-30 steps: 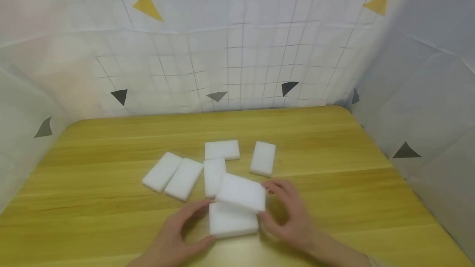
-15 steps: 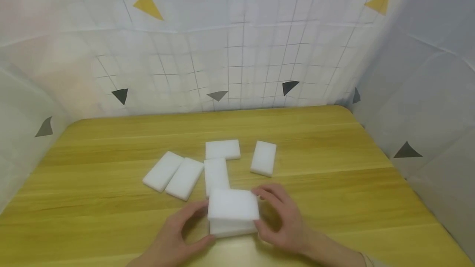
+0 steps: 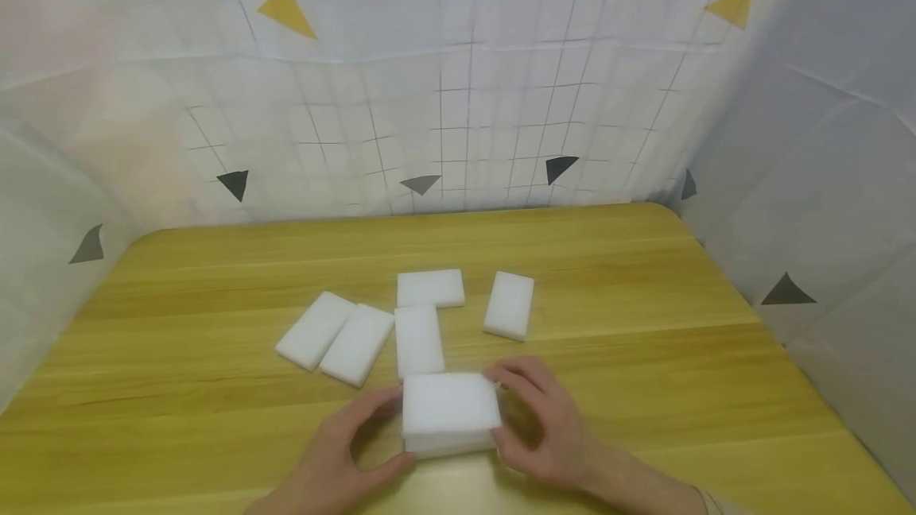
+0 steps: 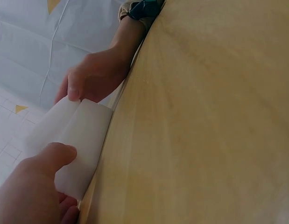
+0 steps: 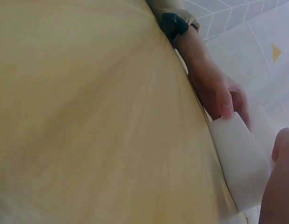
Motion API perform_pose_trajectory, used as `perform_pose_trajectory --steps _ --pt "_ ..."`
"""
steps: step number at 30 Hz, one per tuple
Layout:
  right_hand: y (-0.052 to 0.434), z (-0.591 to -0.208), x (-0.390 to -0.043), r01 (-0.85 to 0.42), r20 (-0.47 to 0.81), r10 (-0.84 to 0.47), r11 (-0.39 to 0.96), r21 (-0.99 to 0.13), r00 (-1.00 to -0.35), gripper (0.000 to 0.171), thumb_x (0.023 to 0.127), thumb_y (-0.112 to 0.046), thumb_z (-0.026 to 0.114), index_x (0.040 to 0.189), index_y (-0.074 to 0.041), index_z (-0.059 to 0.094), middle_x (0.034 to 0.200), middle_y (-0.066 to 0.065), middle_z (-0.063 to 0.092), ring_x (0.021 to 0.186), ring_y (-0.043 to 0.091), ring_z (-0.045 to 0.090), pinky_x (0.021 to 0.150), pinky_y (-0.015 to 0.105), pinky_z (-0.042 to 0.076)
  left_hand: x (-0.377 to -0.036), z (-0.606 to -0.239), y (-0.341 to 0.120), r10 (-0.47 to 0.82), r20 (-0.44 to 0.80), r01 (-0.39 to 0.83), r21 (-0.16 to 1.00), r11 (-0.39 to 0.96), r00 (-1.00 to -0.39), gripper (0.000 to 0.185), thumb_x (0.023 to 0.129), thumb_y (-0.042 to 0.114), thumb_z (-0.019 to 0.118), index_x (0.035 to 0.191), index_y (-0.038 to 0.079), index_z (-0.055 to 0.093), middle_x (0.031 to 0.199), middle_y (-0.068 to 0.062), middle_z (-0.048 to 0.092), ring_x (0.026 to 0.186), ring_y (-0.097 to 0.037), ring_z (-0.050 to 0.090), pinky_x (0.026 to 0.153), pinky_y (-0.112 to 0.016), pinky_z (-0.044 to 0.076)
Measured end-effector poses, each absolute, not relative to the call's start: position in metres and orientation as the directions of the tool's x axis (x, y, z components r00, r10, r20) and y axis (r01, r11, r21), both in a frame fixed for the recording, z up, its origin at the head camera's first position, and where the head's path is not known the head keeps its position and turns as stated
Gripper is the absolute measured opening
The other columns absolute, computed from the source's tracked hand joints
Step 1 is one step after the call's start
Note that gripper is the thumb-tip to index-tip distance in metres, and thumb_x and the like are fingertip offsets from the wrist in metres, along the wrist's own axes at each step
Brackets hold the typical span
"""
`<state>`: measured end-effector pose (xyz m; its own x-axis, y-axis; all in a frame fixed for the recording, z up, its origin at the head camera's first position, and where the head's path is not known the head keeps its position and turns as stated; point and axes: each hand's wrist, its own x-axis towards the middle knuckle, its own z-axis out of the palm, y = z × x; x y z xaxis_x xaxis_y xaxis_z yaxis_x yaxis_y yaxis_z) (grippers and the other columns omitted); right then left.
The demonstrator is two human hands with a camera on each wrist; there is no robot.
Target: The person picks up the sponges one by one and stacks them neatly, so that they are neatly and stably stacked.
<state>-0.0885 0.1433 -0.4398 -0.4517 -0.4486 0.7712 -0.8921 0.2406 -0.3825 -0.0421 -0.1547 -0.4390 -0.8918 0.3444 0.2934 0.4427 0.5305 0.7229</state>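
On the desk (image 3: 644,300), near edge, I saw left hand (image 3: 336,459) and right hand (image 3: 547,427) each in a curled grip on the two-block stack (image 3: 449,413), thumbs and fingers pinching its ends. My read: two foam blocks stacked, squared up. Five loose blocks (image 3: 418,338) lay flat behind it, unstacked; rightmost (image 3: 509,305) sat apart.

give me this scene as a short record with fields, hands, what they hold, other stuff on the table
left hand: left hand grips the left end of the stacked sponges
right hand: right hand grips the right end of the same stack
stack: two white sponges, one squarely on the other, on the wooden table
loose sponges: five lie flat behind the stack, e.g. nearest one, farthest right one
surround: white gridded sheet with triangles
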Motion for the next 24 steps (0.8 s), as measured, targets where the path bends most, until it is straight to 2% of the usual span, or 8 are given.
perform_pose_trajectory --steps 10,24 --pt "0.1436 -0.4406 -0.0893 -0.905 0.773 -0.471 0.236 -0.354 -0.426 0.059 0.073 -0.016 0.074 0.126 0.008 0.060 0.119 0.016 0.059 0.110 0.025 0.057 0.108 0.021 0.042 -0.0416 -0.4413 -0.1536 0.331 0.319 0.455 0.711 0.536 -0.888 0.062 0.081 0.039 0.083 0.136 0.030 0.056 0.126 0.016 0.064 0.114 -0.010 0.064 0.099 -0.028 0.054" --pt "0.1435 -0.4411 -0.0898 -0.914 0.774 -0.487 0.222 -0.339 -0.405 0.055 0.080 -0.018 0.072 0.126 0.009 0.059 0.119 0.017 0.058 0.109 0.025 0.055 0.106 0.021 0.043 -0.0414 -0.4412 -0.1539 0.334 0.335 0.470 0.702 0.536 -0.881 0.065 0.080 0.038 0.084 0.138 0.031 0.054 0.127 0.017 0.063 0.116 -0.011 0.063 0.101 -0.026 0.052"
